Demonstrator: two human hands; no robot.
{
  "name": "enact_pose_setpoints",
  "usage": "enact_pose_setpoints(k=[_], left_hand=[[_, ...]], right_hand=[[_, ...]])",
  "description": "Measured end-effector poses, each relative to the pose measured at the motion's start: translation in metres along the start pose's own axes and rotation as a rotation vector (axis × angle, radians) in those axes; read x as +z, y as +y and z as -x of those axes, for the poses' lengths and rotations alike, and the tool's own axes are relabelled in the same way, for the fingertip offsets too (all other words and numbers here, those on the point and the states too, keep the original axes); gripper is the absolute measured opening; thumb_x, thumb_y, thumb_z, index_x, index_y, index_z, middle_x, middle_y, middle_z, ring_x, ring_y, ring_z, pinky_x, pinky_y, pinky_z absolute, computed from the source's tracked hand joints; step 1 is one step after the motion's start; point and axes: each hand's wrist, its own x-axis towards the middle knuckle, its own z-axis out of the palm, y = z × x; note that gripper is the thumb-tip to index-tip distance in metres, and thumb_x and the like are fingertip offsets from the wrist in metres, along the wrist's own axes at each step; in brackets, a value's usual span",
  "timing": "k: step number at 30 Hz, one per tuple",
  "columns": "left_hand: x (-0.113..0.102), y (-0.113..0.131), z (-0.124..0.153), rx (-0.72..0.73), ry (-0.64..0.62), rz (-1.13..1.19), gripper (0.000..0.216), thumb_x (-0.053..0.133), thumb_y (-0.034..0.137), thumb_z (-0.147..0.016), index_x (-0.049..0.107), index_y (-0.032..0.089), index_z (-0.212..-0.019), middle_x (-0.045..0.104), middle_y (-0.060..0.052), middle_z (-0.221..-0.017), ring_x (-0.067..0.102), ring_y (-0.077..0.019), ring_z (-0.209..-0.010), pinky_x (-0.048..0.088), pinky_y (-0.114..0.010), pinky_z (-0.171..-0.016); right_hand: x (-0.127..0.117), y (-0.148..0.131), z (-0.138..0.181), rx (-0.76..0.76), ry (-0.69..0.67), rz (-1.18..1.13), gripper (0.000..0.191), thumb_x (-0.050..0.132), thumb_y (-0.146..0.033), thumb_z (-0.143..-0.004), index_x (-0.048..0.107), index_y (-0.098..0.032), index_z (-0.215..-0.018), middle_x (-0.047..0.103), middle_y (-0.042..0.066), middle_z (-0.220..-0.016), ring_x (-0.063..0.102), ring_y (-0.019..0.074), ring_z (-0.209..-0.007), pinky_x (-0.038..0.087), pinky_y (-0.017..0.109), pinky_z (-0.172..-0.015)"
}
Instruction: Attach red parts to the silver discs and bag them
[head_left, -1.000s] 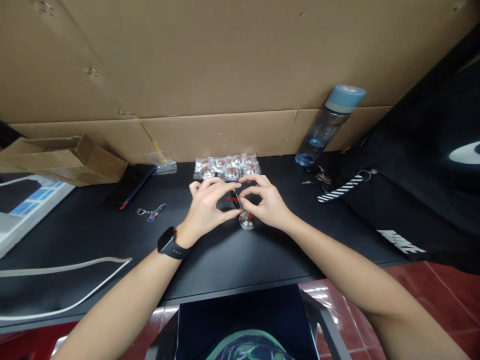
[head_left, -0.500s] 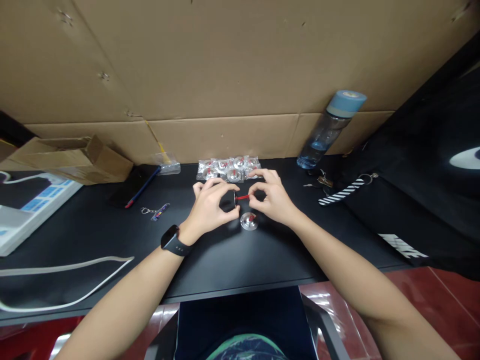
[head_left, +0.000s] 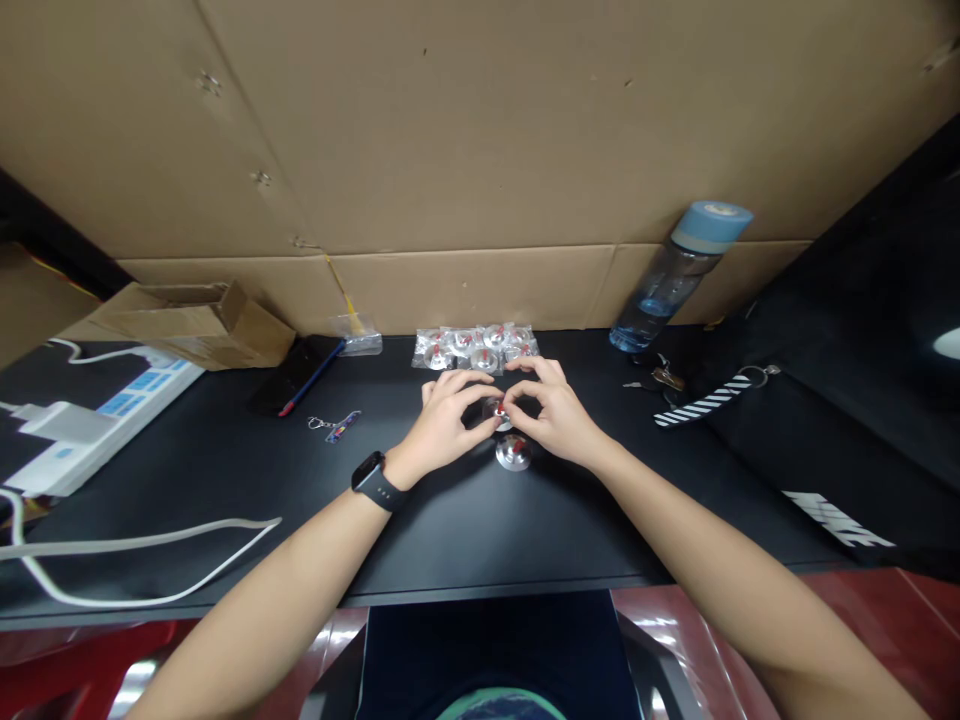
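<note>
My left hand (head_left: 447,417) and my right hand (head_left: 553,413) meet over the middle of the black table (head_left: 225,470), fingers pinched together on a small silver disc with a red piece (head_left: 496,409). A second silver disc with a red centre (head_left: 514,452) lies on the table just below the hands, touching neither. Behind the hands sits a cluster of several clear bags with the same silver and red parts (head_left: 476,349). A black watch (head_left: 377,481) is on my left wrist.
A blue-capped water bottle (head_left: 679,275) and keys on a striped strap (head_left: 694,400) are at the right, beside a black bag (head_left: 847,400). At left are a cardboard box (head_left: 195,320), a pen on a dark case (head_left: 304,368), a keychain (head_left: 336,426), a power strip (head_left: 97,420) and white cable (head_left: 142,540).
The hands have closed together: the red piece that the right hand held out to the side of the dark disc is now pressed in at the disc. The camera view shifted slightly.
</note>
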Motion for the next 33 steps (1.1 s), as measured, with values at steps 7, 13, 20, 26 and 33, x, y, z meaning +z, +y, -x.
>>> enact_pose_setpoints(k=[7, 13, 20, 26, 33], left_hand=[[-0.002, -0.005, -0.001, 0.085, 0.011, -0.165, 0.011, 0.064, 0.032, -0.095, 0.074, 0.027, -0.097, 0.071, -0.003, -0.114, 0.055, -0.0259, -0.117, 0.032, -0.043, -0.092], [-0.007, -0.007, -0.003, -0.053, 0.022, -0.261, 0.012, 0.055, 0.023, -0.096, 0.066, 0.023, -0.095, 0.072, -0.004, -0.099, 0.063, -0.0225, -0.094, 0.032, -0.038, -0.08], [-0.018, -0.012, 0.0, 0.018, -0.115, -0.374, 0.014, 0.053, 0.016, -0.091, 0.064, 0.023, -0.085, 0.072, -0.003, -0.083, 0.061, -0.0242, -0.087, 0.027, -0.041, -0.08], [-0.019, -0.019, 0.004, 0.034, -0.103, -0.414, 0.02, 0.052, 0.017, -0.093, 0.068, 0.025, -0.084, 0.072, -0.006, -0.081, 0.058, -0.0271, -0.092, 0.026, -0.047, -0.085], [-0.014, -0.027, 0.004, 0.022, -0.085, -0.407, 0.029, 0.049, 0.022, -0.1, 0.07, 0.027, -0.08, 0.071, -0.004, -0.082, 0.054, -0.0255, -0.093, 0.025, -0.049, -0.088]], right_hand=[[-0.009, 0.0, 0.0, 0.01, -0.16, 0.076, 0.006, 0.065, -0.026, -0.093, 0.069, -0.022, -0.093, 0.064, 0.008, -0.118, 0.058, 0.0259, -0.111, 0.044, 0.043, -0.096], [-0.03, 0.004, 0.001, -0.05, -0.616, 0.019, 0.04, 0.079, -0.053, -0.08, 0.074, -0.025, -0.108, 0.068, 0.005, -0.101, 0.064, 0.0212, -0.092, 0.046, 0.029, -0.081], [-0.025, 0.002, 0.002, -0.146, -0.679, 0.037, 0.01, 0.071, -0.032, -0.091, 0.078, -0.026, -0.096, 0.073, 0.002, -0.092, 0.067, 0.0178, -0.087, 0.045, 0.026, -0.079], [-0.024, -0.003, 0.003, -0.078, -0.511, 0.323, 0.018, 0.059, -0.018, -0.096, 0.074, -0.026, -0.102, 0.077, 0.003, -0.094, 0.068, 0.0201, -0.086, 0.043, 0.029, -0.076], [-0.022, 0.006, 0.003, 0.009, -0.453, 0.408, 0.017, 0.06, -0.027, -0.098, 0.075, -0.026, -0.105, 0.076, 0.005, -0.097, 0.068, 0.0213, -0.089, 0.044, 0.029, -0.074]])
